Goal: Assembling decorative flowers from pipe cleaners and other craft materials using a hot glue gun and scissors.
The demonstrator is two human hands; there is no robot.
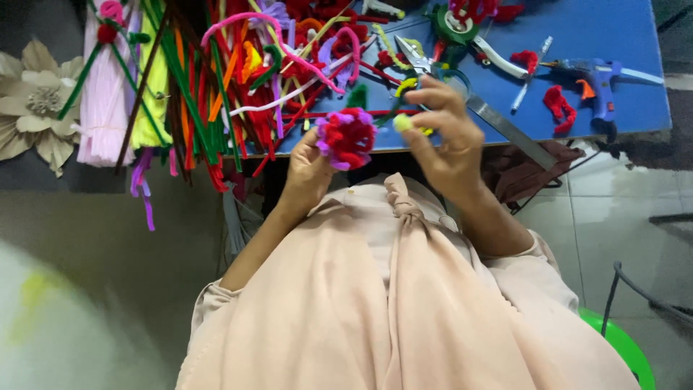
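Fuzzy flower (346, 137) is mostly made, red and purple, pinched in my left hand (307, 173). My right hand (444, 141) fingers pinch a small yellow ball (402, 123) at its 3 o'clock, not stuck on yet.

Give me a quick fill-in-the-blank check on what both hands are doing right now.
1. The left hand holds a red and ____ pipe-cleaner flower.
2. The right hand pinches a small ____ pompom in its fingertips.
3. The glue gun lies on the ____ table.
4. Scissors lie beyond the ____ hand.

Missing words: purple; yellow; blue; right
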